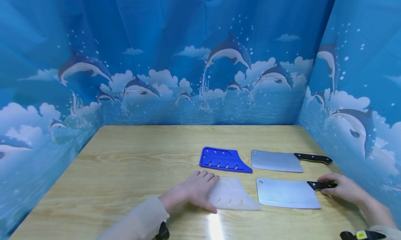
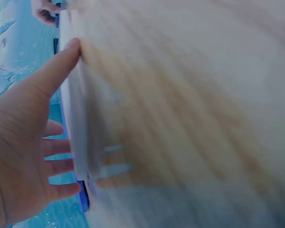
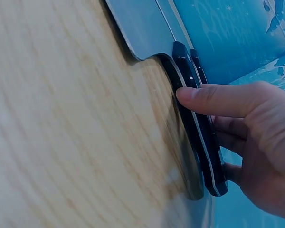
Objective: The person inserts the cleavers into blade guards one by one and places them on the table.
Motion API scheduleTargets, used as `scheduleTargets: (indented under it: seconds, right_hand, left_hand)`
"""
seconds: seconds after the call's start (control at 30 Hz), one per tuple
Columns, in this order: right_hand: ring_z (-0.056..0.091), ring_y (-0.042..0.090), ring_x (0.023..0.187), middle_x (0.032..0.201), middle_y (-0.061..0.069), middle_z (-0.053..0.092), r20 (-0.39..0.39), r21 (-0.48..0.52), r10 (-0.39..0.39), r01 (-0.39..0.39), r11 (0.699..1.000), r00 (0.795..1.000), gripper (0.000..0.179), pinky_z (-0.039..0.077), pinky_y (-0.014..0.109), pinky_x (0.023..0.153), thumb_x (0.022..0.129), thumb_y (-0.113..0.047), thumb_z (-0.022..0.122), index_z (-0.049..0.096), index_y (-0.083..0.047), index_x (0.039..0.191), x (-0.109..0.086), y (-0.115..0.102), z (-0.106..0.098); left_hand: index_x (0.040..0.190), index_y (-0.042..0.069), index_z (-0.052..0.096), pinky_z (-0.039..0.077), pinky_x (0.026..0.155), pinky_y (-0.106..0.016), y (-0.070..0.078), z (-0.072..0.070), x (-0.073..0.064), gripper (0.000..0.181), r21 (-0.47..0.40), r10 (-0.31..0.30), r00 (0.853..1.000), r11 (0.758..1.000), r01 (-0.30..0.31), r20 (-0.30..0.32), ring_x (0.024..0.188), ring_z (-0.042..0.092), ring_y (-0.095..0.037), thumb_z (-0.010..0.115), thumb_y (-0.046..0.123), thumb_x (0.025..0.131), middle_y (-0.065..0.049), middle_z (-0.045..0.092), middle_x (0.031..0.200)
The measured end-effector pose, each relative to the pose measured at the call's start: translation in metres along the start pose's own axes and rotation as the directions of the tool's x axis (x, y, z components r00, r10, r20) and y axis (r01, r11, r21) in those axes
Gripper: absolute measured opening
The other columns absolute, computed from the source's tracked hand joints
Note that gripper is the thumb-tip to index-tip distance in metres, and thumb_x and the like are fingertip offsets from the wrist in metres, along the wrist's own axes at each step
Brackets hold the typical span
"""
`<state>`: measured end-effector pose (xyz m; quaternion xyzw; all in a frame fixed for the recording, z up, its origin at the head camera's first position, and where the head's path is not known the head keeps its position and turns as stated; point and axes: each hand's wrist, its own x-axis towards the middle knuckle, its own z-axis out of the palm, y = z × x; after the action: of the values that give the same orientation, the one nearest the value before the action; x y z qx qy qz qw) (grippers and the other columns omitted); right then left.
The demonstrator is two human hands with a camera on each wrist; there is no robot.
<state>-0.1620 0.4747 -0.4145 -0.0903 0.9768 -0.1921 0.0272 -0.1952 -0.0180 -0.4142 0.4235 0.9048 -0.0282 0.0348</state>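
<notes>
A white slotted blade guard [image 1: 233,194] lies flat on the table. My left hand [image 1: 198,189] spans its left end, thumb at the near edge and fingers extended at the far side. In the left wrist view, the left thumb [image 2: 61,64] touches the guard's edge [image 2: 76,128]. To the right lies the nearer cleaver [image 1: 286,194], its broad blade flat and pointing left. My right hand [image 1: 343,189] pinches its black handle [image 3: 197,137], thumb on the near side and fingers on the far side.
A blue blade guard [image 1: 223,160] lies behind the white one. Beside it, a second cleaver [image 1: 277,161] points its black handle right, behind the nearer cleaver. Blue dolphin-print curtains [image 1: 188,59] stand along the back and sides of the wooden table [image 1: 131,156].
</notes>
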Motion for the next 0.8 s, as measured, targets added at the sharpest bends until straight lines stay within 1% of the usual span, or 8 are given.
scheduleTargets:
  seconds: [0.13,0.2,0.37,0.43,0.6,0.7,0.8]
  right_hand:
    - [0.052,0.045,0.094,0.103,0.026,0.059,0.009,0.000,0.021,-0.021,1.000,1.000,0.041,0.041,0.059,0.076,0.072,-0.019,0.076,0.064,0.004,0.104,0.001,-0.001,0.000]
    - [0.052,0.046,0.094,0.103,0.027,0.057,0.015,-0.001,0.028,-0.028,1.000,0.999,0.041,0.041,0.060,0.076,0.073,-0.020,0.075,0.064,0.005,0.104,0.003,-0.002,-0.001]
    - [0.052,0.045,0.093,0.102,0.026,0.057,0.028,-0.022,0.036,-0.035,0.999,0.999,0.040,0.041,0.058,0.075,0.073,-0.022,0.075,0.065,0.004,0.102,0.006,-0.003,-0.001]
    - [0.052,0.044,0.093,0.102,0.026,0.057,0.033,-0.026,0.037,-0.036,0.999,0.999,0.039,0.042,0.058,0.075,0.074,-0.022,0.075,0.065,0.004,0.101,0.005,-0.003,-0.001]
    - [0.052,0.043,0.092,0.102,0.026,0.057,0.034,-0.021,0.028,-0.028,0.999,0.999,0.038,0.042,0.058,0.074,0.074,-0.023,0.075,0.065,0.003,0.101,0.004,-0.004,-0.001]
    - [0.053,0.040,0.090,0.100,0.022,0.058,0.029,-0.027,0.018,-0.017,0.999,0.999,0.037,0.043,0.056,0.074,0.074,-0.024,0.075,0.066,0.001,0.100,0.002,-0.006,0.000]
    - [0.055,0.034,0.087,0.097,0.015,0.060,0.030,-0.038,0.011,-0.010,0.999,1.000,0.035,0.045,0.050,0.072,0.074,-0.025,0.075,0.066,0.000,0.098,0.000,-0.007,0.000]
  left_hand:
    - [0.140,0.007,0.038,0.037,0.097,-0.038,0.000,0.001,0.000,0.104,0.046,0.012,0.999,0.999,-0.010,-0.032,0.118,0.043,-0.021,0.056,0.078,0.065,-0.006,0.047,0.133]
    - [0.139,0.005,0.039,0.038,0.097,-0.037,0.001,0.001,0.000,0.105,0.046,0.010,0.999,0.999,-0.008,-0.040,0.117,0.044,-0.021,0.058,0.077,0.064,-0.007,0.048,0.131]
    - [0.139,0.003,0.038,0.036,0.100,-0.038,0.002,-0.005,-0.001,0.108,0.015,-0.004,1.000,1.000,0.004,-0.023,0.117,0.043,-0.020,0.066,0.071,0.060,-0.007,0.047,0.129]
    - [0.139,0.003,0.038,0.036,0.100,-0.038,0.002,-0.007,-0.003,0.109,0.020,-0.001,1.000,1.000,0.002,-0.023,0.117,0.042,-0.019,0.068,0.069,0.058,-0.007,0.046,0.129]
    - [0.136,0.004,0.041,0.037,0.097,-0.036,-0.001,-0.008,-0.006,0.107,0.043,0.016,0.998,0.999,-0.014,-0.055,0.112,0.042,-0.018,0.073,0.065,0.053,-0.006,0.046,0.122]
    - [0.133,0.004,0.043,0.037,0.096,-0.034,-0.006,-0.005,-0.010,0.105,0.020,0.026,0.997,0.999,-0.025,-0.079,0.107,0.042,-0.017,0.075,0.063,0.052,-0.006,0.046,0.118]
    - [0.132,0.001,0.043,0.037,0.097,-0.032,-0.011,-0.001,-0.015,0.104,-0.030,0.035,0.994,0.999,-0.039,-0.103,0.106,0.043,-0.018,0.078,0.058,0.051,-0.007,0.046,0.117]
